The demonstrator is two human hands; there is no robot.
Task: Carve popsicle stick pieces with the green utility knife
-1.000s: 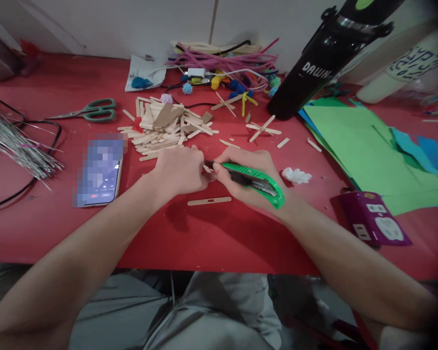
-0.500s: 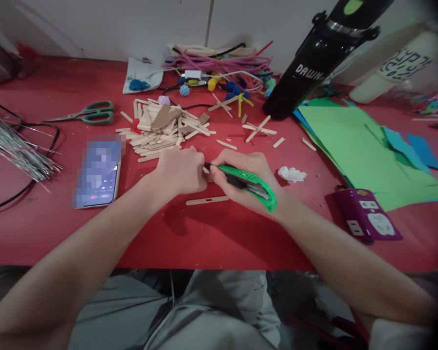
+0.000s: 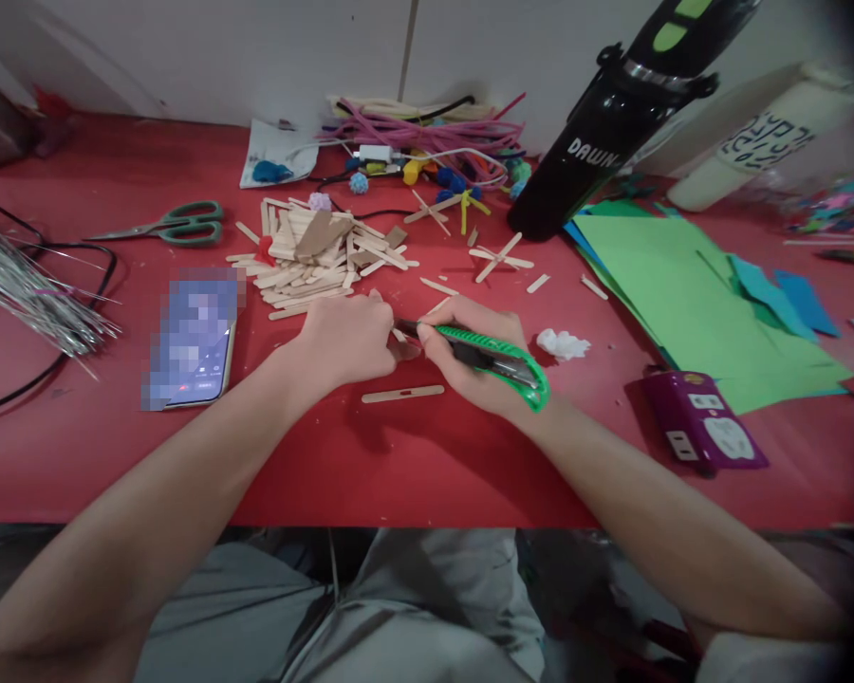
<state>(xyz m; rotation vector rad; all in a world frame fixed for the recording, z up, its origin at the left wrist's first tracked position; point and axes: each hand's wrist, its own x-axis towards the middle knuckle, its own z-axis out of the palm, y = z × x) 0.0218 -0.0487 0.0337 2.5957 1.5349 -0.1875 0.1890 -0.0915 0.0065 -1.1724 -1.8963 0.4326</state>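
My right hand [image 3: 473,353] is closed round a green utility knife [image 3: 498,356], its tip pointing left at a small wooden stick piece [image 3: 400,335]. My left hand [image 3: 347,337] is curled with its fingers pinching that piece against the red table [image 3: 399,455]. A long wooden stick with slots [image 3: 402,393] lies just in front of both hands. A heap of wooden craft sticks [image 3: 313,251] lies just behind my left hand.
A phone [image 3: 194,346] lies at left, green-handled scissors [image 3: 175,224] and silver wires [image 3: 28,289] farther left. Pipe cleaners [image 3: 434,138] and a black bottle [image 3: 604,133] stand at the back. Green paper sheets [image 3: 690,294], a purple box [image 3: 704,432] and a white wad [image 3: 564,343] lie at right.
Both hands stay together at the same spot; the knife has shifted only slightly. The view has drifted a little.
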